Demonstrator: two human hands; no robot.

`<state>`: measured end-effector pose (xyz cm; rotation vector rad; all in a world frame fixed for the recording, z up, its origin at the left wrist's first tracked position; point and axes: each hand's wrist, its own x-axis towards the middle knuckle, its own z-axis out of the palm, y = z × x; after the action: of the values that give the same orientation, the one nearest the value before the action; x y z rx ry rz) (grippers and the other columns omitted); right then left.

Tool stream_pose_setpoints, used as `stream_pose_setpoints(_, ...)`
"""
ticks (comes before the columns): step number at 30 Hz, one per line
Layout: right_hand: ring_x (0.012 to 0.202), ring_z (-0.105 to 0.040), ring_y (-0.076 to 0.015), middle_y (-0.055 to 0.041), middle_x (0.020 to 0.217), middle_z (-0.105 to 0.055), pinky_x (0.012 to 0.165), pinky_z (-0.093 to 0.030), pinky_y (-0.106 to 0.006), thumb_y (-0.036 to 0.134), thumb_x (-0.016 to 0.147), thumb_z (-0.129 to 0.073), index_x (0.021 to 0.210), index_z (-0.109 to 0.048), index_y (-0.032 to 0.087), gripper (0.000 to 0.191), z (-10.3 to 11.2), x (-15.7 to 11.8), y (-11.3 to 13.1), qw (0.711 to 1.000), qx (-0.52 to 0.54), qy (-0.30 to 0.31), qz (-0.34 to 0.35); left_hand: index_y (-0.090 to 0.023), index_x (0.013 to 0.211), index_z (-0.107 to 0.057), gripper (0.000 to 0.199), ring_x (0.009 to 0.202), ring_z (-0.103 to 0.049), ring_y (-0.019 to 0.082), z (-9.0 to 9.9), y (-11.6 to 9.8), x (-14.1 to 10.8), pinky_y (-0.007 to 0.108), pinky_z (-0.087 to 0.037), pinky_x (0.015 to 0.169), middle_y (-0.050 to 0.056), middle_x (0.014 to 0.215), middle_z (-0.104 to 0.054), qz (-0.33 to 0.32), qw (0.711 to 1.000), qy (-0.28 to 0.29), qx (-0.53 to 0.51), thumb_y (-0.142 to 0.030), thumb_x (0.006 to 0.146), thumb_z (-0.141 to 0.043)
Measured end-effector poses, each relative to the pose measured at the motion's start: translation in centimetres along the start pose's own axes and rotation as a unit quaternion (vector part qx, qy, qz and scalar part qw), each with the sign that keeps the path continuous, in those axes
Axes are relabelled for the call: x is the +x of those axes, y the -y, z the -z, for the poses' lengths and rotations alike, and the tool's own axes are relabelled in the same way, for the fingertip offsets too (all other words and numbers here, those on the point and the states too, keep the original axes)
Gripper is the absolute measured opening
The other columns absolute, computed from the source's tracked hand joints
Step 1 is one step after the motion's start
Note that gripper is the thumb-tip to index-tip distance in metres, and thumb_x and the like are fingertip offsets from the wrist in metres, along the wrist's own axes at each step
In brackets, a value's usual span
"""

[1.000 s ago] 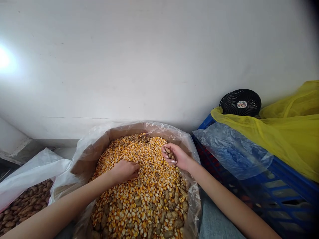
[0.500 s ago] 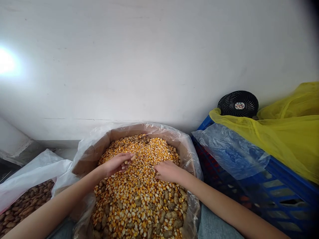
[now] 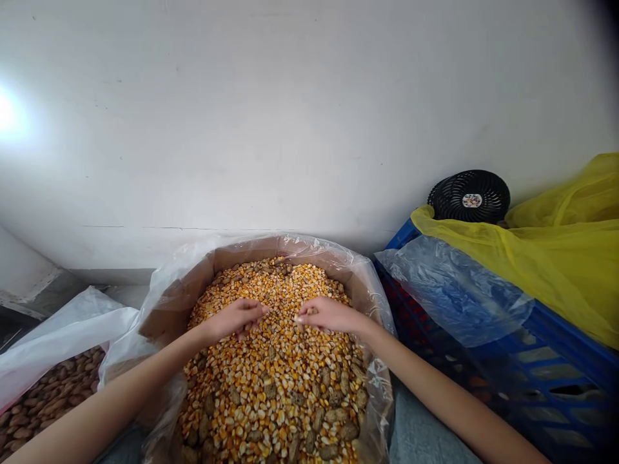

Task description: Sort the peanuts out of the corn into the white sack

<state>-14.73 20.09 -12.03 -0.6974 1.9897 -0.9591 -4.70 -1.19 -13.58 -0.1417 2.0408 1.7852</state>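
A plastic-lined bag [image 3: 370, 290] holds yellow and white corn kernels [image 3: 278, 351] with unshelled peanuts [image 3: 333, 399] scattered among them, thickest toward the near right. Over the left half of the corn, my left hand [image 3: 236, 318] is closed with thumb and fingers drawn together; what lies inside the curled fingers is hidden. Facing it from the right, my right hand [image 3: 326, 314] is pinched round a small, pale brown peanut [image 3: 311, 311] that shows at the fingertips. A gap of corn separates the two hands.
At the lower left, a white bag [image 3: 72, 328] holds many brown nuts [image 3: 55, 390]. A blue crate [image 3: 541, 361] stands on the right, draped with yellow mesh [image 3: 546, 264] and clear plastic [image 3: 459, 290]. A black fan [image 3: 469, 196] sits behind it, against the white wall [image 3: 290, 116].
The peanut that showed at my left fingertips is no longer visible. My right hand has lifted and turned slightly, and a peanut now shows in its fingers. The view has shifted a little.
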Motion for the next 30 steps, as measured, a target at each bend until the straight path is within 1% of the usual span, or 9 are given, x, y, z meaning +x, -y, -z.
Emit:
stream_pose_setpoints(2,0.04,-0.033,-0.0043,0.0021,0.052,-0.042,0.038,-0.021,-0.016,0.042,0.068,-0.054,0.072,-0.05,0.014,0.029,1.0,-0.5,0.7,0.988,0.15,0.029,0.013,-0.017,0.07,-0.052,0.03,0.046,-0.04,0.009,-0.5,0.2,-0.1,0.019,-0.025,0.043,0.0,0.058,-0.048,-0.052,0.977,0.007,0.207,-0.046,0.072,-0.048)
stream_pose_setpoints(6,0.038,-0.029,-0.0023,0.0024,0.057,-0.04,0.034,-0.016,-0.015,0.036,0.073,-0.045,0.066,-0.037,0.014,0.024,1.8,-0.9,1.2,0.913,0.399,0.05,0.062,-0.022,0.086,-0.055,0.023,0.06,-0.05,0.015,-1.5,0.5,-0.3,0.022,-0.023,0.049,0.002,0.067,-0.056,-0.124,0.872,0.058,0.469,-0.039,0.076,-0.043)
stream_pose_setpoints(10,0.039,-0.031,-0.0039,0.0008,0.063,-0.041,0.032,-0.012,-0.014,0.029,0.072,-0.036,0.074,-0.038,0.016,0.014,2.1,-0.7,1.0,0.858,0.494,0.12,0.076,-0.022,0.094,-0.051,0.025,0.066,-0.052,0.016,-1.8,0.6,-0.4,0.022,-0.024,0.05,0.002,0.074,-0.057,-0.137,0.826,0.084,0.541,-0.036,0.078,-0.039)
stream_pose_setpoints(14,0.04,-0.032,-0.0044,0.0007,0.065,-0.04,0.032,-0.012,-0.014,0.03,0.071,-0.035,0.08,-0.039,0.017,0.016,2.2,-0.5,0.9,0.86,0.497,0.087,0.078,-0.025,0.096,-0.049,0.023,0.065,-0.051,0.015,-2.0,0.7,-0.4,0.021,-0.024,0.051,0.001,0.075,-0.057,-0.133,0.816,0.103,0.553,-0.036,0.077,-0.043)
stream_pose_setpoints(17,0.041,-0.03,-0.0036,0.0013,0.064,-0.039,0.033,-0.014,-0.014,0.037,0.074,-0.036,0.076,-0.041,0.016,0.022,1.8,-0.2,0.7,0.924,0.378,0.017,0.06,-0.022,0.085,-0.053,0.02,0.064,-0.049,0.013,-2.0,0.5,-0.3,0.02,-0.024,0.052,0.0,0.073,-0.055,-0.122,0.86,0.116,0.481,-0.038,0.077,-0.044)
stream_pose_setpoints(20,0.044,-0.035,-0.0048,-0.0001,0.063,-0.044,0.038,-0.023,-0.016,0.043,0.075,-0.038,0.073,-0.049,0.014,0.031,0.9,0.1,0.2,0.998,0.053,-0.037,0.023,-0.019,0.082,-0.05,0.028,0.056,-0.042,0.009,-1.5,0.0,-0.3,0.018,-0.026,0.049,-0.001,0.065,-0.049,-0.061,0.955,0.107,0.27,-0.046,0.075,-0.045)
stream_pose_setpoints(22,0.051,-0.042,-0.0077,-0.0024,0.063,-0.05,0.046,-0.03,-0.018,0.038,0.077,-0.038,0.072,-0.054,0.013,0.03,0.0,0.4,-0.3,0.98,-0.195,-0.033,0.029,-0.018,0.081,-0.045,0.031,0.048,-0.036,0.007,-0.9,-0.2,-0.3,0.017,-0.023,0.042,-0.003,0.061,-0.043,-0.008,0.994,0.074,0.079,-0.049,0.073,-0.046)
stream_pose_setpoints(24,0.061,-0.05,-0.0121,-0.0045,0.068,-0.056,0.054,-0.035,-0.021,0.028,0.076,-0.038,0.072,-0.058,0.014,0.024,-0.9,0.8,-0.7,0.925,-0.377,-0.013,0.05,-0.016,0.073,-0.04,0.031,0.04,-0.028,0.005,-0.2,-0.2,-0.2,0.017,-0.019,0.037,-0.004,0.055,-0.036,0.013,0.994,0.057,-0.093,-0.047,0.074,-0.044)
stream_pose_setpoints(30,0.074,-0.056,-0.022,-0.0122,0.079,-0.059,0.063,-0.042,-0.03,0.017,0.075,-0.036,0.081,-0.059,0.01,0.025,-3.5,1.5,-1.4,0.844,-0.527,-0.012,0.096,-0.016,0.062,-0.031,0.027,0.035,-0.022,0.006,0.9,0.4,0.4,0.018,-0.017,0.031,-0.004,0.051,-0.026,0.006,0.942,0.081,-0.326,-0.039,0.076,-0.035)
